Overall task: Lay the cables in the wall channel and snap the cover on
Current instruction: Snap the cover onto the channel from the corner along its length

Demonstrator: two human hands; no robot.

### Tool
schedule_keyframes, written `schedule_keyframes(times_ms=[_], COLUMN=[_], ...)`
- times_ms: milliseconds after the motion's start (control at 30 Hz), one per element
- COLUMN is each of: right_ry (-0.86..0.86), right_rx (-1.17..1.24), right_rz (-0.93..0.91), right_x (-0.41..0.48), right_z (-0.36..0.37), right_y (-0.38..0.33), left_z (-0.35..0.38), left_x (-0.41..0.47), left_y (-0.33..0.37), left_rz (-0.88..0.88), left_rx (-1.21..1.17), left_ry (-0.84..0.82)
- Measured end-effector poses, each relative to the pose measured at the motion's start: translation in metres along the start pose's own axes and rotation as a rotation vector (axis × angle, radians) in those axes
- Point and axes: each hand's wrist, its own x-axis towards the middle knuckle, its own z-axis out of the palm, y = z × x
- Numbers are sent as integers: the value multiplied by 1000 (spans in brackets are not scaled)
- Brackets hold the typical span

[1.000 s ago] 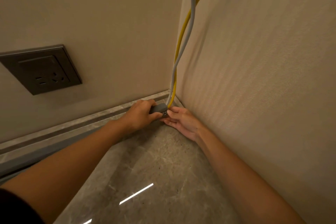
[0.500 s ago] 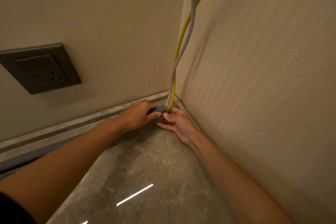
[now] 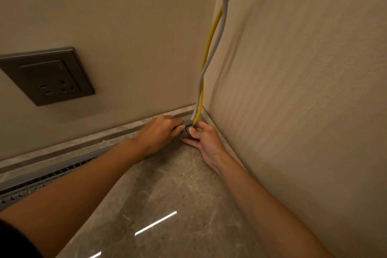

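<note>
A grey slotted cable channel [image 3: 41, 182] runs along the foot of the left wall toward the room corner. A yellow cable [image 3: 209, 48] and a grey cable [image 3: 223, 16] hang down the corner and enter the channel's right end [image 3: 186, 125]. My left hand [image 3: 159, 134] grips that end from the left, fingers curled over its top. My right hand [image 3: 204, 138] presses against the end from the right, thumb beside the two cables. Whether a cover sits on this end is hidden by my fingers.
A dark grey wall socket [image 3: 48, 77] sits on the left wall above the channel. A stone skirting strip [image 3: 83, 140] runs behind the channel. The polished stone floor [image 3: 178, 205] lies below, and the textured right wall [image 3: 293, 90] closes the corner.
Both hands have stayed at the channel's end in the corner. My right hand has closed in a little, its thumb now up against the cables.
</note>
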Motion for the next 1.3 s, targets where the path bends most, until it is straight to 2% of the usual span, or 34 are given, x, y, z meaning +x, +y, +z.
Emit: schedule_keyframes(times_ms=[100, 300, 633, 967, 1300], right_ry=[12, 67, 150, 192, 212], right_rx=[-6, -9, -92, -133, -203], right_rz=[16, 34, 68, 116, 114], right_x=[0, 1, 2, 3, 0], right_z=[0, 3, 5, 5, 5], right_y=[-1, 2, 1, -3, -2], left_z=[0, -2, 1, 8, 8], left_x=[-1, 7, 13, -2, 10], left_y=[3, 9, 2, -1, 4], left_rz=[3, -10, -111, -39, -186], left_rx=[80, 272, 43, 69, -70], left_ry=[-21, -202, -310, -195, -253])
